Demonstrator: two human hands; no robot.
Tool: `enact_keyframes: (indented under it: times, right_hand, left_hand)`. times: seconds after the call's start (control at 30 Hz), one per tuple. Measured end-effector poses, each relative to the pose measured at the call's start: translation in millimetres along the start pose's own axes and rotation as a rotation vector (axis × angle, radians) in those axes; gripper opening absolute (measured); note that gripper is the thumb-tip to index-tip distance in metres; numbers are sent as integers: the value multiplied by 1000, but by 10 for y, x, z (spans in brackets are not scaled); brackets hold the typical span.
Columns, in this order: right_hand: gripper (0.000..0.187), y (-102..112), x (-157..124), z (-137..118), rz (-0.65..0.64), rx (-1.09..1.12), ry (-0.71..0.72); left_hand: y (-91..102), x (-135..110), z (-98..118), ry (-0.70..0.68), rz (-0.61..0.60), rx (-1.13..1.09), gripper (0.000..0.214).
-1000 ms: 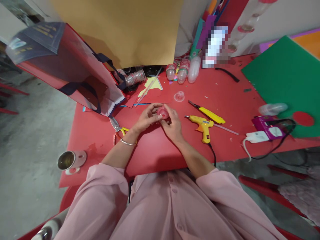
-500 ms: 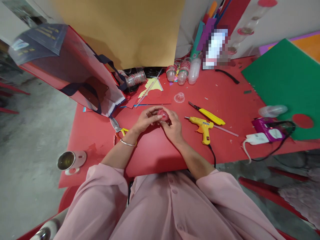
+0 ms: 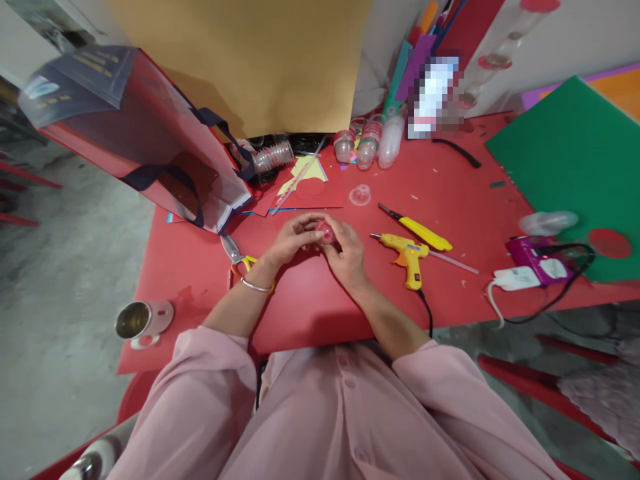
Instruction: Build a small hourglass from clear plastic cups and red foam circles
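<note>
a small, see-through plastic dome lid (image 3: 324,228), reddish in look, sits between the fingers of the left hand (image 3: 291,243) and those of the right hand (image 3: 347,252). its rounded side faces up, with a darker red round spot just beside the left thumb tip; whether that is a hole cannot be told. the fingers hide much of its rim.

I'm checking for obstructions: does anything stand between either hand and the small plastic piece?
Nothing visible does: left hand and right hand both hold the small plastic piece. The glue gun lies apart, to their right.
</note>
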State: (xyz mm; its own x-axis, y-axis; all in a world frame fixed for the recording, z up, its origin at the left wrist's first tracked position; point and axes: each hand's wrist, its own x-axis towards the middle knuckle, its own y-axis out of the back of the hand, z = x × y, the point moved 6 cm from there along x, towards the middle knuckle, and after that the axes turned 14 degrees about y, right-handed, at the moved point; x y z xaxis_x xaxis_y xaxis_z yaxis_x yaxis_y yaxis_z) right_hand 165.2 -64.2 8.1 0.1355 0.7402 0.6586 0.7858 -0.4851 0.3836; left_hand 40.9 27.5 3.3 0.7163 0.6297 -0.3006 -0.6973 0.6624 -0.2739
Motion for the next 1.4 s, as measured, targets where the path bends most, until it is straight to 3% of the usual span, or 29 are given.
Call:
enact_keyframes:
  times: [1.07,1.27,1.4]
  right_hand:
    - [46,-13,-13,-25,-38,-52,-23]
    - [49,-9,-2,-2,-6,-17,-17]
    - [51,-4,-7,14,7,-40,-3]
  left_hand:
    - [7,12,2,12,43,23,50]
    - [22,32,-47,23,-35,-27,51]
    - [11,43,-38,-29,-59,54,64]
